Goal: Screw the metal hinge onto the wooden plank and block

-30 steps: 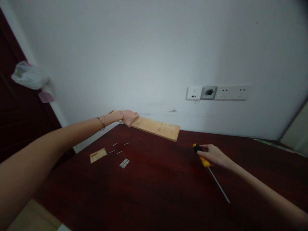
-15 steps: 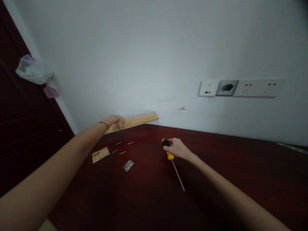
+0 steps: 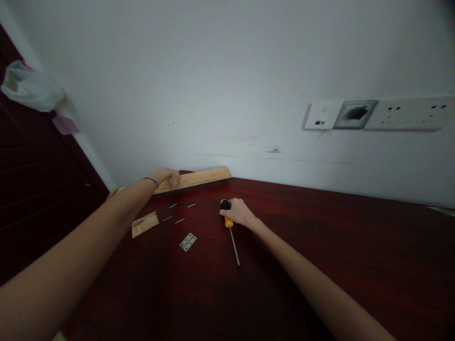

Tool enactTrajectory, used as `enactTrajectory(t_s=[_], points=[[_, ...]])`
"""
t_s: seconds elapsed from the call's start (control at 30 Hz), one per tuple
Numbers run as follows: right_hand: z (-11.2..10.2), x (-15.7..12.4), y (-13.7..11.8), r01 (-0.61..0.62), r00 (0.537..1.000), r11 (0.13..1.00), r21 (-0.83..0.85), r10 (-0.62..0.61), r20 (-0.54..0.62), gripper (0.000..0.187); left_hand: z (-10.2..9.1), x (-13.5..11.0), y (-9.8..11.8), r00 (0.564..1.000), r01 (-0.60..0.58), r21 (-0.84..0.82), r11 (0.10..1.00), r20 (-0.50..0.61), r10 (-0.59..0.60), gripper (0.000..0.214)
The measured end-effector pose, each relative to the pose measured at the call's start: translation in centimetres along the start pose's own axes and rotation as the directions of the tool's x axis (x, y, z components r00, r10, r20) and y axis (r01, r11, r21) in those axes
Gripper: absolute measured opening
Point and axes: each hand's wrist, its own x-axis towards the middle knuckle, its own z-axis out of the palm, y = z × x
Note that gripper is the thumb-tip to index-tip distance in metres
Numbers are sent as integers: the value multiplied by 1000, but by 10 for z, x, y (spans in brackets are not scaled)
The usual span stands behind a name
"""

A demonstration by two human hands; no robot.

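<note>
My right hand is closed round the black and yellow handle of a screwdriver, whose metal shaft slants toward me over the dark red tabletop. At the back, by the wall, my left hand grips a long light wooden board; my fingers partly cover it. Between the hands lie several screws, loose on the surface. Nearer to me rests a flat metal hinge with holes in it. A short wooden piece sits left of the screws, beside my left forearm.
The dark red tabletop runs up to a white wall with scuff marks. Sockets and a switch plate are set in the wall at right. A white plastic bag hangs near the dark door at left.
My right hand has moved left with the screwdriver, closer to the hinge and screws. My left hand stays on the board. The view has shifted slightly.
</note>
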Motion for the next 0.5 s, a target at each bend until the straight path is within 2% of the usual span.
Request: enactTrajectory(t_s=[0.27, 0.5], points=[[12, 22, -14, -33, 999, 999, -23, 33, -2, 39, 8, 7, 2, 998, 14, 39, 999, 61, -16, 37], [19, 44, -34, -29, 1000, 999, -31, 29, -6, 49, 12, 5, 6, 997, -12, 25, 1000, 70, 10, 36]])
